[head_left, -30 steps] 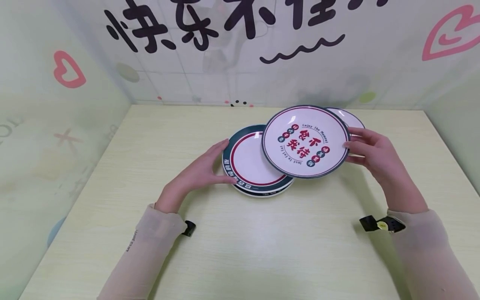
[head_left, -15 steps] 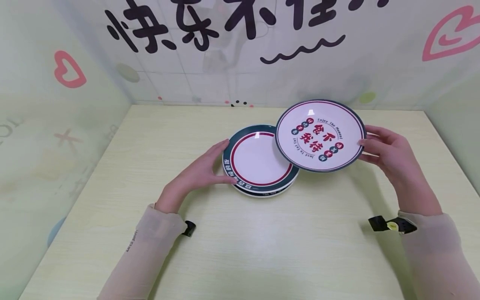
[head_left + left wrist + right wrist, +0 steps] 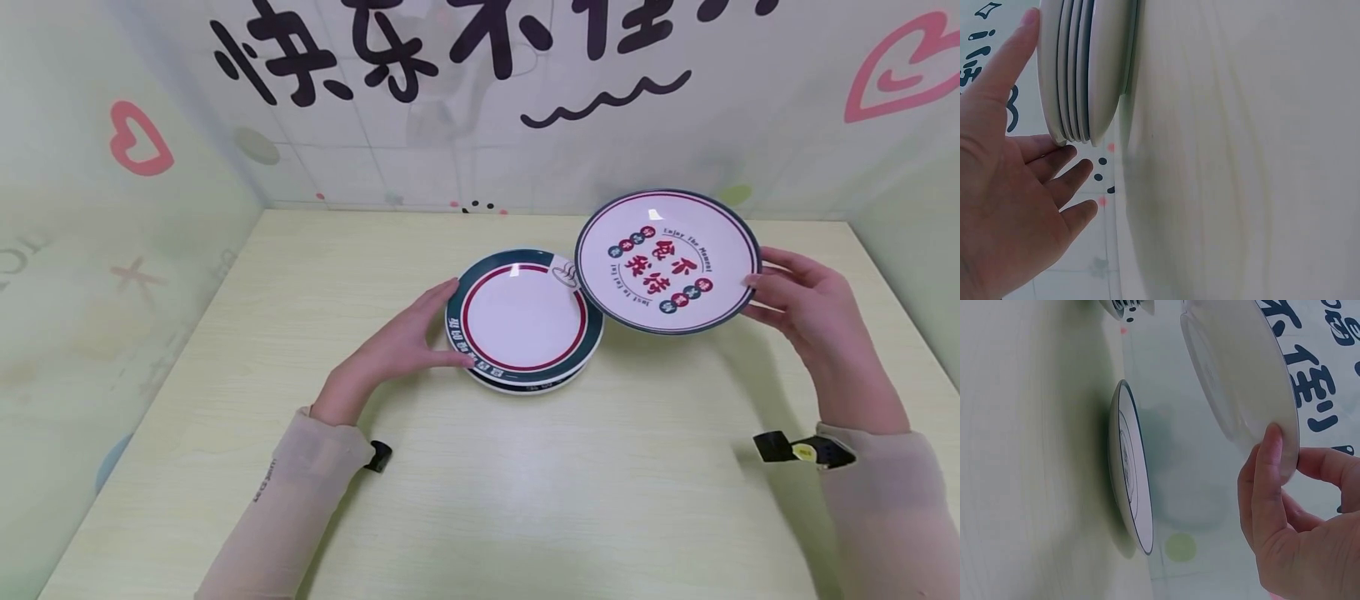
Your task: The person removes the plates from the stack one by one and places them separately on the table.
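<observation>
Right hand [image 3: 813,308] pinches rim of printed plate [image 3: 663,265], thumb on top, fingers under; plate raised, tilted, left of that hand. Second plate [image 3: 1138,469] on bench [image 3: 525,500], below held one. Left hand [image 3: 408,337] part open, thumb and fingers spread, touching nested plate stack [image 3: 525,317] right of it. Versus earlier: held plate moved right, cup emblem [image 3: 565,275] on stack uncovered; left hand unmoved.

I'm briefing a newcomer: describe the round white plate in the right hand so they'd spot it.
Above the pale wood-grain table, find the bare right hand. It pinches a round white plate with red central characters, the only plate held aloft.
</observation>
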The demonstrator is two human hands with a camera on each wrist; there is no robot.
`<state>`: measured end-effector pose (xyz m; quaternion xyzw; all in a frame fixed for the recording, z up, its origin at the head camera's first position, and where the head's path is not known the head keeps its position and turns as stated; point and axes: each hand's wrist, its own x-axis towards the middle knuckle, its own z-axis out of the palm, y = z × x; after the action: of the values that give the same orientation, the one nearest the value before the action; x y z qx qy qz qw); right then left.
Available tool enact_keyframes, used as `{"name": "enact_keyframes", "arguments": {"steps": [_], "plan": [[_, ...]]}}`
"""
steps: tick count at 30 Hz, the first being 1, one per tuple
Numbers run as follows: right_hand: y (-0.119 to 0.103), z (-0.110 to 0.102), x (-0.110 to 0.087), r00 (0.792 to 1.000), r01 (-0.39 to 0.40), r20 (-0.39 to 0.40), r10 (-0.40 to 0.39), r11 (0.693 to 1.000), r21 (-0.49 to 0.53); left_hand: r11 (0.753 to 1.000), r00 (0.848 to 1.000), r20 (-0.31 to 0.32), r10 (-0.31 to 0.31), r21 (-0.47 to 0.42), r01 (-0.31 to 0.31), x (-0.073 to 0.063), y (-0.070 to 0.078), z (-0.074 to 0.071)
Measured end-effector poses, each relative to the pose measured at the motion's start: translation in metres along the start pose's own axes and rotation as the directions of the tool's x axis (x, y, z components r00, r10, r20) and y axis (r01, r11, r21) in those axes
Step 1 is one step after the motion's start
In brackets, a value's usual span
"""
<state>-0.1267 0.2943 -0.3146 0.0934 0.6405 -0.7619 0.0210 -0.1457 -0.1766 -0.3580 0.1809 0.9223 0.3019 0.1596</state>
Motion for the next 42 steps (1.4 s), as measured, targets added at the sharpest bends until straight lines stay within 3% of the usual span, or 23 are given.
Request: {"name": "enact_keyframes", "arguments": {"steps": [16,27,32,42], "plan": [[0.000,-0.025,-0.001,0.999,0.004,-0.046,0.003,0.987,0.161,1.000,1.000,-0.005,0.012,-0.014,-0.012,0.001,0.000,0.000],[0.000,-0.037,-0.003,0.987,-0.016,-0.153,0.045,0.982,0.187,1.000,1.000,-0.008,0.009,-0.008,-0.009,0.001,-0.001,0.000],[0.000,-0.044,-0.005,0.983,-0.015,-0.171,0.061,0.967,0.255,1.000,1.000,-0.011,0.008,-0.010,-0.008,0.000,0.000,0.000],[0.003,-0.055,-0.003,0.952,-0.007,-0.291,0.091,0.960,0.280,1.000,1.000,-0.013,0.014,-0.009,-0.014,0.000,-0.001,0.000]]}}
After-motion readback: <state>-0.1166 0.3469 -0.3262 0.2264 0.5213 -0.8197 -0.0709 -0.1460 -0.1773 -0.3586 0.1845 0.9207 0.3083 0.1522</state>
